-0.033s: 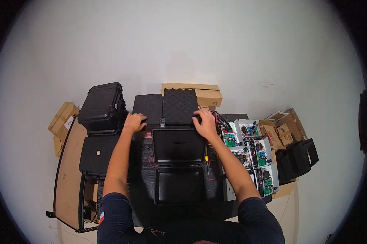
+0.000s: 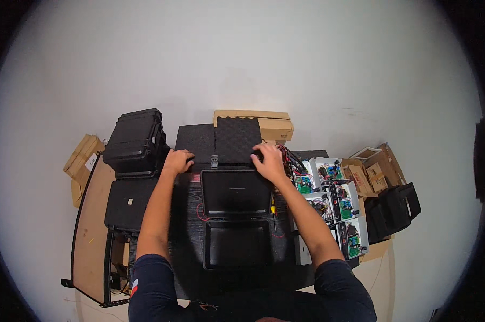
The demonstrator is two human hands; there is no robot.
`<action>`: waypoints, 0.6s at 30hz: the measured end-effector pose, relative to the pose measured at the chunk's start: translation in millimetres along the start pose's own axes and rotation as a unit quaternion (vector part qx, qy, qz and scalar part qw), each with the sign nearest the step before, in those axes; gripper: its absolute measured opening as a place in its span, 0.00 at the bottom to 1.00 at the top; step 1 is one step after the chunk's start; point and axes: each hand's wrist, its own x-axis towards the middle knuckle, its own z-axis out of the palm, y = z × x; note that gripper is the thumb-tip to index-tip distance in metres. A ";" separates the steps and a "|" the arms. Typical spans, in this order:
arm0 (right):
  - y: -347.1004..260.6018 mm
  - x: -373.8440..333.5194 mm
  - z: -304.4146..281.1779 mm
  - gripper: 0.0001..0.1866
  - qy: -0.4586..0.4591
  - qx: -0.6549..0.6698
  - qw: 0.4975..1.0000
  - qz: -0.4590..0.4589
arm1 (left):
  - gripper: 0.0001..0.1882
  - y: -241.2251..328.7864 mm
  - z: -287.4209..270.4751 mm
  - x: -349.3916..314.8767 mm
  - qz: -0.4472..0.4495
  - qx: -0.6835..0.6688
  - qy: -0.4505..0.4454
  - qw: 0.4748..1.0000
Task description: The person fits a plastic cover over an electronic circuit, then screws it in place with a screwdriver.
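Two black foam pieces lie side by side at the far end of the table: a flat foam sheet (image 2: pixel 195 140) on the left and a wavy egg-crate foam sheet (image 2: pixel 238 140) on the right. My left hand (image 2: pixel 179 160) rests at the near left edge of the flat sheet, thumb apart from the fingers. At the near right edge of the egg-crate foam, my right hand (image 2: pixel 269 161) touches it with fingertips, thumb and fingers spread. Nearer to me, an opened black hard case (image 2: pixel 238 244) shows a bare interior. A small latch-like part (image 2: pixel 214 160) sits where the foam pieces meet.
Black hard cases (image 2: pixel 135 140) are stacked on the left. White housings with green circuit boards and wires (image 2: pixel 328 201) crowd the right. A yellow-handled screwdriver (image 2: pixel 273 210) lies beside the opened case. Cardboard boxes (image 2: pixel 277 127) stand behind the foam. A black bag (image 2: pixel 395 210) is far right.
My right hand has shifted slightly left, further onto the edge of the egg-crate foam. My left hand and the cases stay where they were.
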 end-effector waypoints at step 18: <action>34.6 37.9 42.7 0.18 -0.235 -0.215 0.948 0.008 | 0.20 142.4 -68.0 -126.7 -0.028 -0.565 0.492 0.662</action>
